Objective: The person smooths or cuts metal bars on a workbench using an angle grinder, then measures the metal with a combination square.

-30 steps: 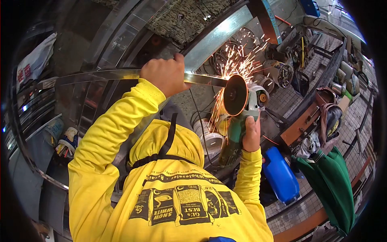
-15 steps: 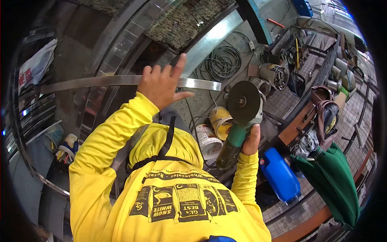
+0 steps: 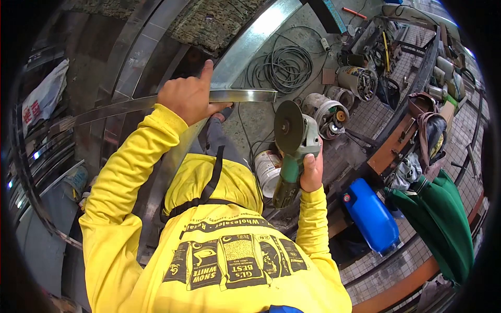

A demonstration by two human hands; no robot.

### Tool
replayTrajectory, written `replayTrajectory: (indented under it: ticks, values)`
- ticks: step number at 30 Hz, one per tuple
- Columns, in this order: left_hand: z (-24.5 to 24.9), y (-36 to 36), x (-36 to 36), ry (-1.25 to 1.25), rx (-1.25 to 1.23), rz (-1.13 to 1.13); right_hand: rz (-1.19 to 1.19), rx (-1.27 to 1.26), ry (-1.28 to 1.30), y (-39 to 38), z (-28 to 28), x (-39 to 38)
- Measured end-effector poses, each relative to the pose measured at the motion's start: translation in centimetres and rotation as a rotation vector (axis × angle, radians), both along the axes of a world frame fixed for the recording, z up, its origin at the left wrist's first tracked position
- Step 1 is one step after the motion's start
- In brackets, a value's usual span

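My left hand (image 3: 182, 98) is wrapped around a long, curved shiny metal strip (image 3: 240, 96), with the index finger stretched away from it and the thumb along its near side. The strip runs off to the left, and its free end sticks out past my hand. In my right hand (image 3: 312, 172) is a green and grey angle grinder (image 3: 292, 172), thumb on its body and the other fingers mostly hidden behind it. The grinder's dark disc (image 3: 288, 127) stands upright just below the strip's free end, apart from it in this view.
Coiled black cable (image 3: 288, 69) lies on the floor ahead. Beyond the grinder stand a white bucket (image 3: 330, 113) with discs and a can of metal bits (image 3: 358, 82). A blue jug (image 3: 371, 215) and green cloth (image 3: 436, 224) are at right; a broad metal beam (image 3: 255, 39) slants ahead.
My left hand has moved left, its fingers now closed around the strip instead of spread. The grinder has moved up and left with its disc turned more edge-on, uncovering the white bucket.
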State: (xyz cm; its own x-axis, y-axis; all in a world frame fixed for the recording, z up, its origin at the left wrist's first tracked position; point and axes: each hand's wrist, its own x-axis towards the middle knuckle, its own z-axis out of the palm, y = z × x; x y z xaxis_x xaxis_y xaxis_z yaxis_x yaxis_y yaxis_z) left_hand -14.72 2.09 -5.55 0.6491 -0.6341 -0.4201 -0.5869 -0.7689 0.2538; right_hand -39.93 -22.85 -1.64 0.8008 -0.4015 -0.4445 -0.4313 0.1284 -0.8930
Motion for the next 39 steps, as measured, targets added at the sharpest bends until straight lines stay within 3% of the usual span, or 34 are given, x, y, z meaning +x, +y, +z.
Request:
replayTrajectory:
  ticks: [9,29,39]
  values:
    - [0.2,0.0,-0.1,-0.004,0.026,0.003,0.043,0.091,0.076,0.2,1.1,1.4]
    - [-0.1,-0.2,-0.2,-0.016,0.024,0.025,0.099,-0.175,0.105,-0.2,0.1,0.9]
    - [0.0,-0.2,-0.3,-0.017,0.019,0.018,0.037,-0.040,0.092,0.3,0.7,1.7]
